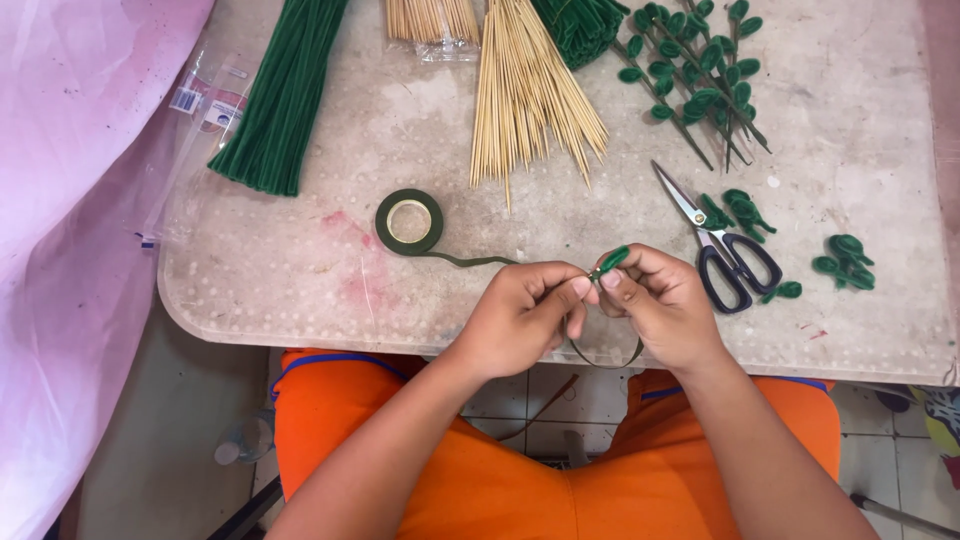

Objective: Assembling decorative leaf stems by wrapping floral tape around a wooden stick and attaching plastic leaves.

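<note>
My left hand (525,312) and my right hand (660,300) meet over the table's front edge, both pinching a small green pipe-cleaner leaf (611,260) on a thin stick. A strip of dark green floral tape (470,260) runs from the tape roll (409,221) to my fingers and loops below my hands. The stick's lower part is hidden by my fingers.
Black-handled scissors (722,245) lie right of my hands. Loose green leaves (845,262) lie at the right, finished leafy stems (695,75) at the back right. Bamboo skewers (525,95) and a bundle of green pipe cleaners (280,100) lie behind. The worn table (300,290) has pink plastic (60,250) at its left.
</note>
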